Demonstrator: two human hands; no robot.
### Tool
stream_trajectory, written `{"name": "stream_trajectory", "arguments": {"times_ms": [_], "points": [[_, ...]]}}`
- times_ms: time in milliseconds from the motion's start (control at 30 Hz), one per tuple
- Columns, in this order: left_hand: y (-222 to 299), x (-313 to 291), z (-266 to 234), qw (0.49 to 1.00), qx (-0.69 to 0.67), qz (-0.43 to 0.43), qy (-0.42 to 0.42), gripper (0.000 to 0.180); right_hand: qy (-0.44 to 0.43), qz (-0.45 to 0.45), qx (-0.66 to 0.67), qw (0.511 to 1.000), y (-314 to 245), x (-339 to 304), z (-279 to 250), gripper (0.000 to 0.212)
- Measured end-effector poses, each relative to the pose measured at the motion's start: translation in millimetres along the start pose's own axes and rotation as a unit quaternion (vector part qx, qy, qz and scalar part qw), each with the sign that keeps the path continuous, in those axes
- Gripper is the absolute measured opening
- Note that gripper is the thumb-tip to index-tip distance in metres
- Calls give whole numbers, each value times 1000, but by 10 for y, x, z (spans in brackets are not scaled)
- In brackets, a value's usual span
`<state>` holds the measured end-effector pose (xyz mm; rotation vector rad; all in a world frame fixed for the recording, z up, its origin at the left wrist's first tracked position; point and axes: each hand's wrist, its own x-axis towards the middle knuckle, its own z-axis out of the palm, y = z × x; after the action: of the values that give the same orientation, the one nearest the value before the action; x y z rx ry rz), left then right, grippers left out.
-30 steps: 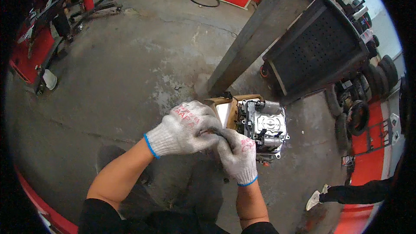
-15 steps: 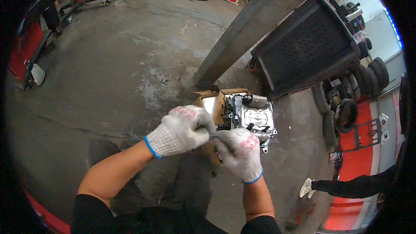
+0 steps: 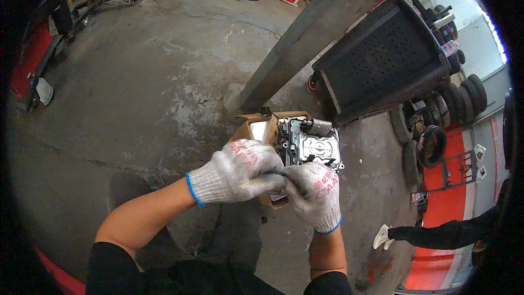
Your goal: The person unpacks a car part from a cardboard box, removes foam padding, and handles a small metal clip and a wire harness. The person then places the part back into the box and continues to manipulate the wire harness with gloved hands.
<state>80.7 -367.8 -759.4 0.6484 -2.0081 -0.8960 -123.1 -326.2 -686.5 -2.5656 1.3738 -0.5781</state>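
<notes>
A silver metal assembly (image 3: 319, 147) adjoins a cardboard box (image 3: 243, 131), partly hidden by the gloved right hand (image 3: 314, 194). The gloved left hand (image 3: 240, 170) meets the right, fingers curled; whether either grip is clamped on anything cannot be told. Beyond stand a grey post (image 3: 322, 33), a black cart (image 3: 382, 57) and, at right, tires (image 3: 431, 146).

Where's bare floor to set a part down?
Widest: floor left of the pillar and cardboard box. Also: between the metal unit and the tires at right, bar a small pale speck. Crowded: where box, pillar and black cart stand close, and by the box's near side, where left hand and right hand meet.
</notes>
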Motion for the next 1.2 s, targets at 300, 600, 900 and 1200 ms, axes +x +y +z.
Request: {"name": "stream_trajectory", "arguments": {"times_ms": [300,600,900,1200], "points": [[15,27,-136,995,-87,-11,-46,21,-35,-94,-80,992,103,28,-108,24],[-16,100,-258,979,-153,-88,-100,22,-20,-46,-125,991,132,-3,-270,28],[74,122,-140,976,-82,-142,-141,29,-91,-73,-162,980,41,2,-124,33],[17,66,-154,967,-197,-107,-124,22,-50,-40,-55,996,23,56,-254,17]]}}
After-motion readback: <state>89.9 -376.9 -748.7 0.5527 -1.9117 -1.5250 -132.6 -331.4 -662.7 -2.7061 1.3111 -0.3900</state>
